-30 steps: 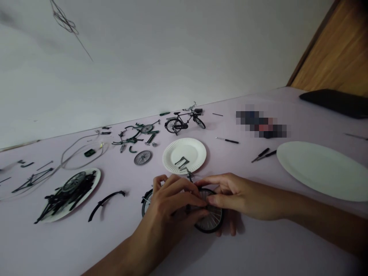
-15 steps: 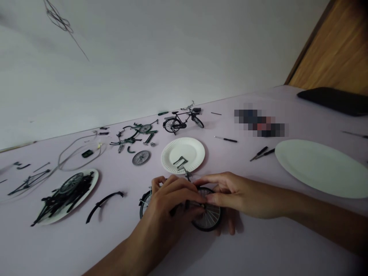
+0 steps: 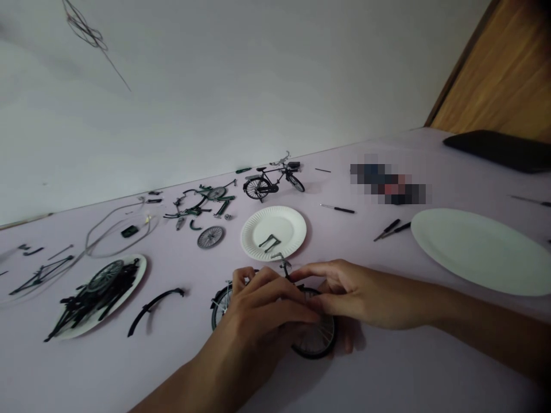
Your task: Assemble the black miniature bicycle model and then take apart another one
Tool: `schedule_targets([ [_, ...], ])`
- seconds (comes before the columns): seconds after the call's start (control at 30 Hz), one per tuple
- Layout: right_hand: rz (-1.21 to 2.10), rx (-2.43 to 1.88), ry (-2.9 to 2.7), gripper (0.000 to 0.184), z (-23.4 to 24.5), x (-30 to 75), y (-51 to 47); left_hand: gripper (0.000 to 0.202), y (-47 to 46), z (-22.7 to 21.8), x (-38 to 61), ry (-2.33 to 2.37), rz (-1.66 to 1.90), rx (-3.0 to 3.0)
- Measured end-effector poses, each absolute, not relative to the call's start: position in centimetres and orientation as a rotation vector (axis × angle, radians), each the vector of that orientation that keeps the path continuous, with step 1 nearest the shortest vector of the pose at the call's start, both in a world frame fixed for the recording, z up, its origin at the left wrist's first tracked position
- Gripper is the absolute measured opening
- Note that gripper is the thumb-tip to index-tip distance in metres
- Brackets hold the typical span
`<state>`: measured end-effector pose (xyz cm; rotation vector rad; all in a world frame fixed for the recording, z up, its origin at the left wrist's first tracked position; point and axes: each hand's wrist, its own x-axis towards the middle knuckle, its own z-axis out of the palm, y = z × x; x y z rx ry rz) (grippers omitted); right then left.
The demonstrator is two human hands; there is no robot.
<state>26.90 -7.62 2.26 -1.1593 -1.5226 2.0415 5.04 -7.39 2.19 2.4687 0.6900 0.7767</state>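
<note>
A model bicycle [image 3: 221, 305] is between my hands at the near middle of the table, its rear wheel on the left and its front wheel [image 3: 321, 338] on the right. My left hand [image 3: 262, 310] is closed over the frame and reaches to the front wheel's hub, hiding most of the bike's middle. My right hand [image 3: 344, 292] grips the front wheel from the right, thumb on the near side and other fingers behind. Silver handlebars [image 3: 282, 263] stick up beyond my fingers. What my fingertips pinch at the hub is hidden.
A fluted paper plate [image 3: 293, 229] holds a small bracket-like part. Another plate [image 3: 71, 331] is heaped with black bike parts. A black mudguard [image 3: 150, 307], a loose wheel [image 3: 210, 237], green bike parts, a complete model bicycle [image 3: 273, 182], screwdrivers [image 3: 390, 229] and a white oval plate [image 3: 477, 252] lie around.
The front wheel has shifted slightly down and right. My left fingers have moved right across it, covering the hub that showed before.
</note>
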Motion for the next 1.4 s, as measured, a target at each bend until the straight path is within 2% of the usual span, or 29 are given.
schedule_targets([
  [0.27,2.052,-1.187,-1.511,0.051,2.1,26.9,-7.6,0.028,-7.7,2.5,4.9,0.554,0.676,2.508],
  [0.47,2.067,-1.187,-1.499,0.051,2.3,27.0,-7.5,0.033,-7.5,2.3,5.0,0.631,0.808,2.565],
  [0.63,2.034,-1.212,-1.534,0.051,2.4,27.0,-7.5,0.025,-7.6,2.2,4.9,0.475,0.706,2.594],
  [0.77,2.015,-1.251,-1.556,0.053,2.3,27.1,-7.5,0.024,-7.7,2.3,4.7,0.583,0.749,2.636],
  [0.93,1.924,-1.231,-1.669,0.047,2.0,27.1,-7.5,0.020,-7.7,2.9,4.7,0.338,0.712,2.673],
  [1.23,1.939,-1.214,-1.637,0.048,1.4,27.0,-7.5,0.012,-8.2,1.6,5.6,0.627,0.816,2.688],
  [1.4,2.025,-1.210,-1.556,0.052,1.6,26.9,-7.5,0.030,-8.3,2.3,5.3,0.557,0.685,2.507],
])
